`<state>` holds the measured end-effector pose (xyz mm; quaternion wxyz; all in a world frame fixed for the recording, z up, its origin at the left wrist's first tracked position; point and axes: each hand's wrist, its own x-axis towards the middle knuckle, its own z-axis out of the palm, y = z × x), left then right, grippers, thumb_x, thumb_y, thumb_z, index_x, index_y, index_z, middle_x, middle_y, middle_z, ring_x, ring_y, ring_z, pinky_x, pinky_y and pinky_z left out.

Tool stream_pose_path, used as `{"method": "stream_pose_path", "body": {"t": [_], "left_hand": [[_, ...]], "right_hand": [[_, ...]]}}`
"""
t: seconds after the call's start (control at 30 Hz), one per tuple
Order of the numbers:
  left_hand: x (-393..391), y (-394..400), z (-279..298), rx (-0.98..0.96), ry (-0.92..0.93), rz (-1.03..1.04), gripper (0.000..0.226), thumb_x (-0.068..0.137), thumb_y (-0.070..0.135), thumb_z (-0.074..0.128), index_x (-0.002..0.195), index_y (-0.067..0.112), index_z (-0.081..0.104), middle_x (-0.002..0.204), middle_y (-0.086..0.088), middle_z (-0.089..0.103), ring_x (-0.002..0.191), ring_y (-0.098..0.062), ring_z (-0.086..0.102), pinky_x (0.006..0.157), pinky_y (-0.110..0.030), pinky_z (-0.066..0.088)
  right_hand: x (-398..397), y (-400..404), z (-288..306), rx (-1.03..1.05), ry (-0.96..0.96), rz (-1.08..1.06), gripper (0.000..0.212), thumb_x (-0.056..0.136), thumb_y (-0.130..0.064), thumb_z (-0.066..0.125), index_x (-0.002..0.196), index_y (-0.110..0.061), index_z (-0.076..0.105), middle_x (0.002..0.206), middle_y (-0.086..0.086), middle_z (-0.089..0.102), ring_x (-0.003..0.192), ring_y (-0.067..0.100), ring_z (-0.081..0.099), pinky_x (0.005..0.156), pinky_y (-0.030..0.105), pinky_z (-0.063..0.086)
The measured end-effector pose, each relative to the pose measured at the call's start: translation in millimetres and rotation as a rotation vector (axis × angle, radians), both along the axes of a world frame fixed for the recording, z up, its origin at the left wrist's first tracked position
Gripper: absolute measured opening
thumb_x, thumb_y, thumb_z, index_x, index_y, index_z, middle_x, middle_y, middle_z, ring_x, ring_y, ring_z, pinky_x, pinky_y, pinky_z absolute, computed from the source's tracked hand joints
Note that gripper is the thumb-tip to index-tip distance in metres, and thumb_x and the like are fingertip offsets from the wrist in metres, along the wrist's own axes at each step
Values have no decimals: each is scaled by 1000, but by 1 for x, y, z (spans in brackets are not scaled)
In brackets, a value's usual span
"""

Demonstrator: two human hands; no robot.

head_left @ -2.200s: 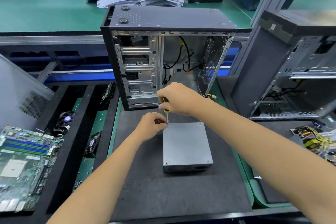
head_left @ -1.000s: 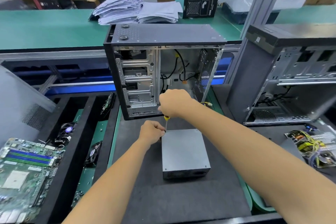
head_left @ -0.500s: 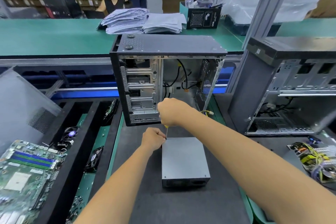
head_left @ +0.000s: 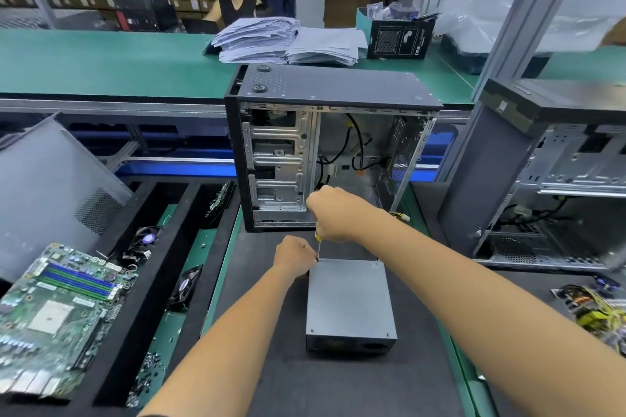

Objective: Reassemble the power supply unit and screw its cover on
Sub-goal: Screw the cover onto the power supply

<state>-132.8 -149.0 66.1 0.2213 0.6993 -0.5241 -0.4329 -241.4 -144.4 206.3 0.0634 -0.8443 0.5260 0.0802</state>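
Power supply unit [head_left: 349, 301] far-left corner: screwdriver [head_left: 318, 245] upright, hands crowding.

A grey metal power supply unit [head_left: 349, 301] lies flat on the dark mat of the table, cover up, its vented end facing near. A screwdriver [head_left: 318, 247] stands upright at its far left corner.

Bright, even overhead indoor light with soft, faint shadows. Wide-angle lens bends straight lines toward the edges. Foreground is sharp; the far background is slightly soft and hazy.
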Motion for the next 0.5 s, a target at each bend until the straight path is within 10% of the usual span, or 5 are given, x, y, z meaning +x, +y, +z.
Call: {"method": "stream_pose_path", "body": {"t": [0.5], "left_hand": [[1,-5,1,40,-20,-6,30,81,0,64,55,16,66,76,-4,70,78,-22,64,75,-35,59]], "right_hand": [[-1,0,2,98,86,-83,22,97,-26,45,111,-9,45,103,8,48,80,27,49,63,35,39]]}}
